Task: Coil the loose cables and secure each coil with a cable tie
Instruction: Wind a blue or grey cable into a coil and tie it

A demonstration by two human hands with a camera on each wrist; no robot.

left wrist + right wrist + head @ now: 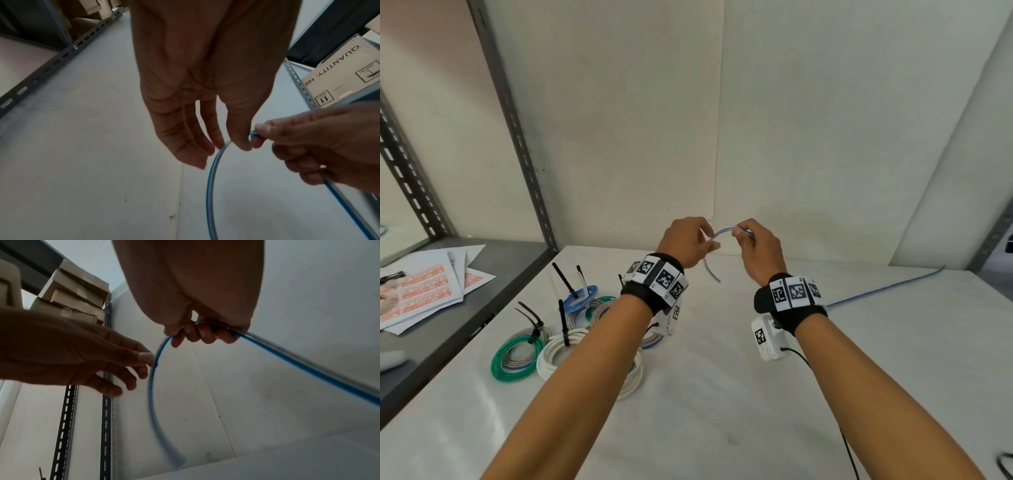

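Note:
A blue-and-clear cable [720,232] arcs between my two raised hands above the white table [722,394]. My right hand [739,233] grips it in curled fingers [193,334]; from there it trails down and off to the right across the table [876,291]. My left hand [713,245] pinches the arc lightly between thumb and index finger [242,142], the other fingers nearly straight. The short free end [711,272] hangs below the left hand. In the left wrist view the cable [210,178] curves down from the pinch.
Several coils tied with black cable ties lie at the table's left: green [517,356], white [558,353], blue [580,296]. Printed papers [424,284] lie on a grey shelf to the left. Slotted rack posts [517,137] stand beside them. A cardboard box [339,78] sits on the right rack.

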